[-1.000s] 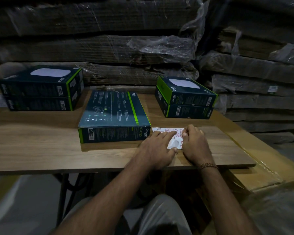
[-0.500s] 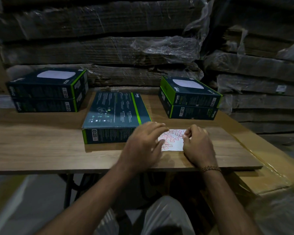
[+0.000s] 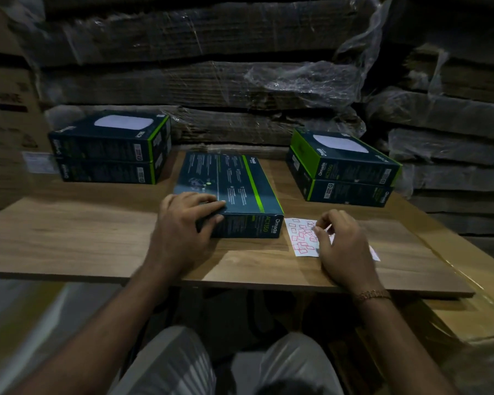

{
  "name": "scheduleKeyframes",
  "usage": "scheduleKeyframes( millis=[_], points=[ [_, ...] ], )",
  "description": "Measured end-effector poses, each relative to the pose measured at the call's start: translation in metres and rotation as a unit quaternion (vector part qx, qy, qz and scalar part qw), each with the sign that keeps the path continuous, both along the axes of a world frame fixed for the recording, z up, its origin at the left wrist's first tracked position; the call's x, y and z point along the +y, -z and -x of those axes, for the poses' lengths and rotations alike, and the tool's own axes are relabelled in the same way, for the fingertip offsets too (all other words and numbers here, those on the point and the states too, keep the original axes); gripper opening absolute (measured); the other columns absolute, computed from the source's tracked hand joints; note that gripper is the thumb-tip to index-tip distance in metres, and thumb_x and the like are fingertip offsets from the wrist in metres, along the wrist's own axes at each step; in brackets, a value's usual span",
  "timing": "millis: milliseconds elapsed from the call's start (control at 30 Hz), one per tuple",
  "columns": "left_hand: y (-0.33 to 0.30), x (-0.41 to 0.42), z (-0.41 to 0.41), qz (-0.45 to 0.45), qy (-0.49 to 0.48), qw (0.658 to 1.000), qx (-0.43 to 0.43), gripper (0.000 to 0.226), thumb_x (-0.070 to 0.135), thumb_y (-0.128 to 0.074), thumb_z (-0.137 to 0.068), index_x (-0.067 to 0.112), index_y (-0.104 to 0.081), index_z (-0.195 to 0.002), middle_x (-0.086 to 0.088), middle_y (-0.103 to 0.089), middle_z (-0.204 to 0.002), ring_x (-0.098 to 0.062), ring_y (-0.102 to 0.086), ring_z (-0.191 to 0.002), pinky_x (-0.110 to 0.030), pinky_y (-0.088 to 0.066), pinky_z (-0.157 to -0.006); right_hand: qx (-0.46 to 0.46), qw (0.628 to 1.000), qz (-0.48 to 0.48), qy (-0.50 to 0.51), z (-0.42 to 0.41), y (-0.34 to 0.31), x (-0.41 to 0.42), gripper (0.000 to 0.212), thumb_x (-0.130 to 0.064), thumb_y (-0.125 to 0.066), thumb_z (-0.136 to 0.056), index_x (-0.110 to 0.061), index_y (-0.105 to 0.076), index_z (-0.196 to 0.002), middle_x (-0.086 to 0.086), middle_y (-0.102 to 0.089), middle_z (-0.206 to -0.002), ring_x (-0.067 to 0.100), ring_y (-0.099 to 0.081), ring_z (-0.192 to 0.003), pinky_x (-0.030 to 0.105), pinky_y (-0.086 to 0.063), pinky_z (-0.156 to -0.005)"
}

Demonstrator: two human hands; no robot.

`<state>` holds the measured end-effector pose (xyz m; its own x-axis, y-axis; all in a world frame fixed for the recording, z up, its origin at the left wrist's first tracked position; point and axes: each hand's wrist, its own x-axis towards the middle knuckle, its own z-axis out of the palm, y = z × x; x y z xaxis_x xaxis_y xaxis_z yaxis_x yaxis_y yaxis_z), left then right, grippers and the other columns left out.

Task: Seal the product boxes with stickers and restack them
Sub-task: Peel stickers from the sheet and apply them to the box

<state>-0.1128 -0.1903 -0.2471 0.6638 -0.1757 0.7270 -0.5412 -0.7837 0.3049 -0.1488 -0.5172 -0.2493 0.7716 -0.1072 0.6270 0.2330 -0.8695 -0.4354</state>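
Observation:
A dark product box [image 3: 234, 183] with a green stripe lies flat in the middle of the wooden table [image 3: 83, 238]. My left hand [image 3: 183, 223] grips its near left corner, fingers on top and thumb on the front face. To its right lies a white sticker sheet [image 3: 301, 236] with small red-outlined stickers. My right hand [image 3: 342, 246] rests on that sheet and pinches a small sticker at its fingertips. Two stacks of two matching boxes stand at the back: a left stack [image 3: 109, 149] and a right stack [image 3: 345, 169].
Plastic-wrapped bundles of flat cardboard [image 3: 211, 81] fill the wall behind the table and the right side. A cardboard carton [image 3: 468, 315] sits lower right beside the table. My knees show under the table's near edge.
My left hand left the sticker sheet and moved left onto the middle box's near corner. My right hand stayed on the sheet and now has a sticker at its fingertips.

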Motion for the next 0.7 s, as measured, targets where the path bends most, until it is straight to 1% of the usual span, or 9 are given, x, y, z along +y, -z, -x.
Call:
scheduleKeyframes(
  millis=[100, 167, 267, 367, 400, 433, 500, 567, 700],
  points=[
    [0.000, 0.000, -0.002, 0.010, 0.024, 0.999, -0.019, 0.026, 0.032, -0.074, -0.099, 0.030, -0.078, -0.125, 0.008, -0.073, -0.128, -0.015, -0.063, -0.121, -0.045, -0.041, -0.109, -0.028, 0.995, -0.054, -0.081, 0.007, -0.007, 0.038, 0.018, -0.009, -0.071, -0.098, -0.021, -0.059, -0.092, -0.007, -0.059, -0.093, 0.011, -0.057, -0.089, 0.028, -0.046, -0.078],
    [0.001, 0.002, -0.003, 0.017, 0.028, 0.999, -0.019, 0.026, 0.029, -0.078, -0.097, 0.027, -0.079, -0.122, 0.009, -0.074, -0.125, -0.012, -0.064, -0.120, -0.048, -0.044, -0.108, -0.022, 0.991, -0.051, -0.124, 0.006, -0.015, 0.066, 0.016, -0.009, -0.070, -0.099, -0.020, -0.060, -0.092, -0.007, -0.058, -0.093, 0.011, -0.056, -0.091, 0.026, -0.044, -0.079],
    [0.000, 0.002, -0.002, 0.032, 0.029, 0.999, -0.015, 0.026, 0.028, -0.082, -0.093, 0.025, -0.079, -0.119, 0.010, -0.076, -0.124, -0.010, -0.066, -0.120, -0.049, -0.045, -0.108, 0.000, 0.987, -0.019, -0.159, 0.000, -0.028, 0.097, 0.012, -0.013, -0.069, -0.100, -0.020, -0.060, -0.096, -0.007, -0.055, -0.098, 0.013, -0.051, -0.095, 0.027, -0.043, -0.082],
    [-0.001, 0.001, -0.001, 0.042, 0.027, 0.999, -0.006, 0.026, 0.028, -0.082, -0.092, 0.026, -0.079, -0.118, 0.011, -0.076, -0.123, -0.008, -0.066, -0.120, -0.049, -0.044, -0.111, 0.019, 0.986, 0.053, -0.154, -0.005, -0.040, 0.119, 0.014, -0.018, -0.067, -0.101, -0.026, -0.057, -0.099, -0.009, -0.052, -0.106, 0.009, -0.044, -0.103, 0.018, -0.036, -0.085],
    [-0.001, 0.001, -0.001, 0.045, 0.028, 0.999, -0.004, 0.026, 0.029, -0.082, -0.093, 0.026, -0.078, -0.118, 0.011, -0.076, -0.123, -0.007, -0.065, -0.120, -0.048, -0.043, -0.112, 0.025, 0.985, 0.066, -0.157, -0.006, -0.044, 0.124, 0.014, -0.018, -0.067, -0.101, -0.027, -0.056, -0.099, -0.009, -0.052, -0.106, 0.009, -0.043, -0.104, 0.017, -0.037, -0.086],
    [-0.001, 0.001, 0.000, 0.046, 0.029, 0.998, -0.004, 0.026, 0.030, -0.081, -0.093, 0.027, -0.078, -0.118, 0.011, -0.076, -0.122, -0.007, -0.065, -0.120, -0.048, -0.043, -0.113, 0.031, 0.984, 0.070, -0.164, -0.008, -0.046, 0.128, 0.014, -0.018, -0.067, -0.101, -0.026, -0.056, -0.099, -0.008, -0.053, -0.106, 0.010, -0.044, -0.104, 0.018, -0.039, -0.087],
    [-0.001, 0.001, 0.000, 0.053, 0.029, 0.998, -0.003, 0.025, 0.031, -0.080, -0.093, 0.027, -0.077, -0.118, 0.012, -0.076, -0.122, -0.006, -0.065, -0.119, -0.046, -0.042, -0.113, 0.048, 0.981, 0.069, -0.174, -0.013, -0.049, 0.133, 0.011, -0.017, -0.067, -0.100, -0.023, -0.058, -0.097, -0.007, -0.056, -0.103, 0.013, -0.049, -0.101, 0.031, -0.047, -0.090],
    [-0.001, 0.000, 0.001, 0.067, 0.026, 0.997, 0.001, 0.023, 0.032, -0.080, -0.093, 0.028, -0.076, -0.116, 0.013, -0.076, -0.120, -0.005, -0.065, -0.116, -0.043, -0.040, -0.114, 0.063, 0.980, 0.073, -0.174, -0.017, -0.051, 0.136, 0.012, -0.017, -0.067, -0.100, -0.023, -0.058, -0.095, -0.007, -0.057, -0.099, 0.015, -0.051, -0.097, 0.042, -0.051, -0.088],
    [0.000, 0.000, 0.001, 0.080, 0.031, 0.996, 0.006, 0.020, 0.034, -0.078, -0.093, 0.029, -0.074, -0.112, 0.016, -0.074, -0.115, -0.002, -0.063, -0.110, -0.036, -0.037, -0.112, 0.078, 0.979, 0.094, -0.164, -0.019, -0.058, 0.141, 0.011, -0.021, -0.066, -0.102, -0.025, -0.058, -0.094, -0.007, -0.057, -0.098, 0.015, -0.052, -0.097, 0.043, -0.053, -0.088]
  ],
)
